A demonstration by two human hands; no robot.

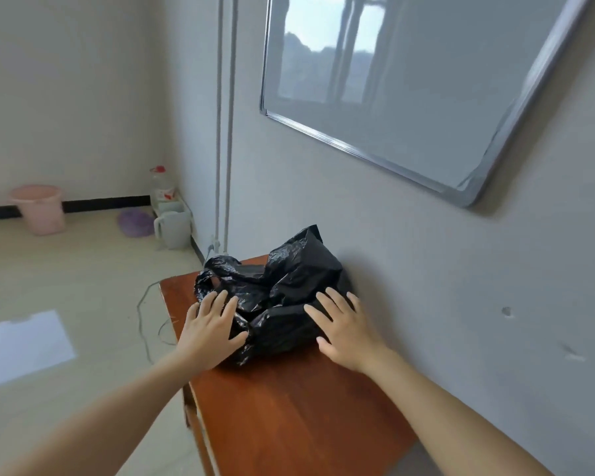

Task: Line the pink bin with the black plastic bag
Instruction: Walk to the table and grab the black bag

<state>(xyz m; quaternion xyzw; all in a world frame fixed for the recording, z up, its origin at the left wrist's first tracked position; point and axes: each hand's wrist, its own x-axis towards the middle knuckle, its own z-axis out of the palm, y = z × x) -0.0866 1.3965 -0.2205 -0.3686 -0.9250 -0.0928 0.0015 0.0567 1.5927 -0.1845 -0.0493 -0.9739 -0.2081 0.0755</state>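
Note:
A crumpled black plastic bag lies at the far end of a reddish-brown wooden table, against the wall. My left hand rests flat on the bag's left side, fingers spread. My right hand lies on its right side, fingers also spread. Neither hand has closed around the plastic. The pink bin stands on the floor far off to the left, by the back wall, with nothing visible in it.
A whiteboard hangs on the wall above the table. In the floor corner stand a white jug, a purple lid-like object and a clear bottle. A thin cable trails on the floor left of the table.

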